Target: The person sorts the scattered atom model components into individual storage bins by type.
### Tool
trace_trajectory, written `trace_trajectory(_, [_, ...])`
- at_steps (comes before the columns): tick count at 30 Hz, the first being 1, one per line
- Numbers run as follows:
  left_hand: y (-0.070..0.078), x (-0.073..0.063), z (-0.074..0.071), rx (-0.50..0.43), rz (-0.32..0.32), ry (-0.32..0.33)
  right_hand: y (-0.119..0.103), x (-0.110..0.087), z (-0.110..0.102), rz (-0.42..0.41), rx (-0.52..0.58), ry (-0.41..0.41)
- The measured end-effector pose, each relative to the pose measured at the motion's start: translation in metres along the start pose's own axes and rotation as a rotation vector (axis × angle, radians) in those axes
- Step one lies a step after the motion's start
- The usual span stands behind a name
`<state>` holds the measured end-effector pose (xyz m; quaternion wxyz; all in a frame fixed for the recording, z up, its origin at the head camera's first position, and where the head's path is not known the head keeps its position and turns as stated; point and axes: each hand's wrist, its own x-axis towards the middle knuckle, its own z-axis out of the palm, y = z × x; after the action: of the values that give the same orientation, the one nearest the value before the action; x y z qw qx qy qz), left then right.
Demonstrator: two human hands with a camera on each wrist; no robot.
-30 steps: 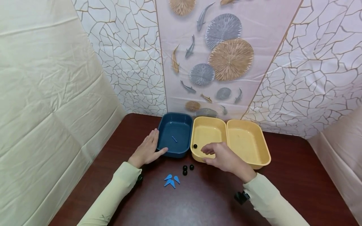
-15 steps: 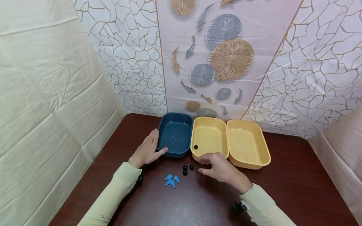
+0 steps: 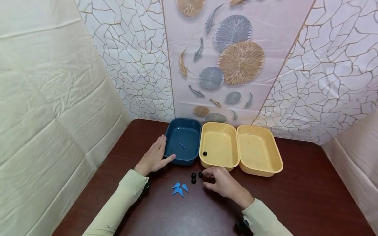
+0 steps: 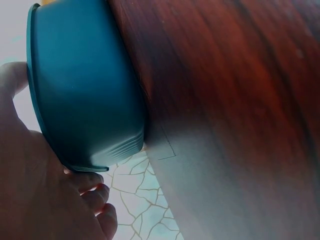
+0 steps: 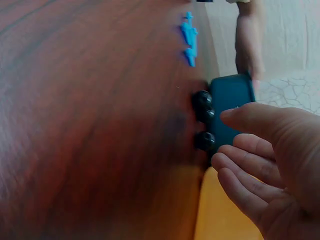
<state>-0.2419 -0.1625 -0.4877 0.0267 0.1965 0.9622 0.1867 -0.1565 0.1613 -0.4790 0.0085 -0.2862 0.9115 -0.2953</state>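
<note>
My left hand (image 3: 153,157) rests with straight fingers along the left rim of the dark blue bin (image 3: 183,161); in the left wrist view its thumb (image 4: 15,75) lies over the rim. Low over the table, my right hand (image 3: 223,184) is just right of three shiny black balls, its fingertips close to the rightmost ball (image 3: 200,175). In the right wrist view a gap shows between thumb and fingers, with nothing held and the balls (image 5: 205,141) beyond. Several flat blue teardrop-shaped pieces (image 3: 176,186) lie left of the balls, towards the front.
A small thin blue piece (image 3: 182,145) lies inside the blue bin. Right of that bin stands a yellow bin (image 3: 220,165) with one black ball (image 3: 205,153) in it. A second yellow bin (image 3: 260,172) adjoins it. Patterned cloth (image 3: 141,65) hangs behind the table.
My right hand has come down from over the middle yellow bin, towards the front, to beside the black balls. The ball in that bin has rolled slightly right. The left hand stays put.
</note>
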Motion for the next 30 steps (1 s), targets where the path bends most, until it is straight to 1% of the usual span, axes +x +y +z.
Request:
trace_trajectory(4, [0.0, 0.001, 0.001, -0.001, 0.0, -0.007, 0.001, 0.0, 0.01, -0.035, -0.072, 0.051])
trace_trajectory(7, [0.0, 0.001, 0.001, -0.001, -0.003, -0.007, 0.001, 0.001, 0.015, -0.038, -0.122, 0.082])
trace_trajectory(11, [-0.001, 0.001, 0.001, 0.003, -0.004, -0.003, 0.002, 0.002, 0.019, -0.027, -0.145, 0.109])
trace_trajectory(14, [-0.001, 0.0, 0.001, -0.001, -0.006, -0.004, 0.003, 0.004, 0.021, -0.019, -0.149, 0.116])
trace_trajectory(20, [0.0, -0.001, 0.0, -0.007, -0.005, -0.007, 0.003, 0.008, 0.026, -0.003, -0.173, 0.105])
trace_trajectory(27, [0.0, -0.001, 0.001, -0.006, -0.021, -0.016, 0.002, 0.011, 0.03, -0.024, -0.206, 0.11])
trace_trajectory(30, [0.0, -0.001, 0.001, -0.017, -0.013, -0.006, 0.001, 0.012, 0.029, -0.025, -0.203, 0.11])
